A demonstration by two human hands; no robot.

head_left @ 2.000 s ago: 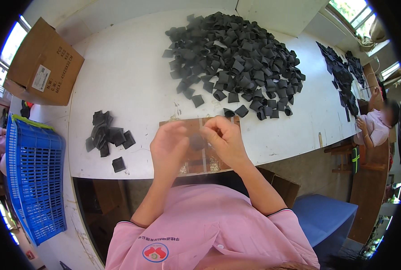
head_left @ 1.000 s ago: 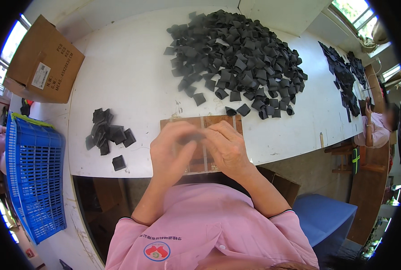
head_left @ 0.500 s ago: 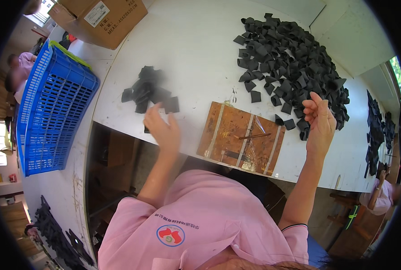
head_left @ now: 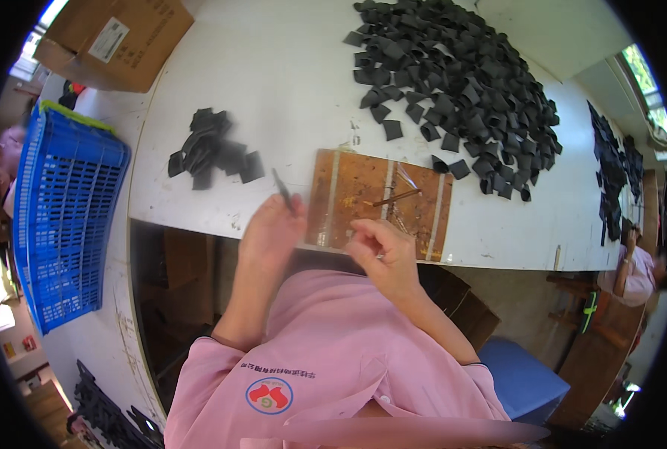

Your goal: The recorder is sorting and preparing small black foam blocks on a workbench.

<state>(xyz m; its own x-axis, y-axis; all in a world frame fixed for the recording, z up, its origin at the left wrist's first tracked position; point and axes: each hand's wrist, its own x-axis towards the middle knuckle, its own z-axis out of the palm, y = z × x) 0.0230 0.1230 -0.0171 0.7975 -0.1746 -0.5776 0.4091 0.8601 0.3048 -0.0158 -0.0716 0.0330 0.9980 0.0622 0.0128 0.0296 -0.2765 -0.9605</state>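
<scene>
My left hand (head_left: 272, 232) is closed near the table's front edge, a thin dark grey piece (head_left: 282, 188) standing up from its fingers, seen edge-on and blurred. It looks like one of the small black pieces on the table. Over the front of a worn brown board (head_left: 324, 202) my right hand (head_left: 387, 253) has its fingers curled together; whatever they may hold is too small to make out. A brown pencil-like stick (head_left: 397, 198) lies on the board. Beyond my left hand is a small heap of flat black pieces (head_left: 212, 150). A large pile of curled black pieces (head_left: 461, 97) spreads at the far right.
On the left stands a blue plastic basket (head_left: 71, 217), with a cardboard box (head_left: 113, 45) beyond it. The white table (head_left: 266, 82) runs under everything. A blue stool (head_left: 521, 378) is at lower right. More black pieces (head_left: 609, 179) and another person (head_left: 633, 273) are at far right.
My right hand has come from beside the large pile to the board. My left hand has drawn back from the small heap and now holds a dark piece. The whole view has shifted.
</scene>
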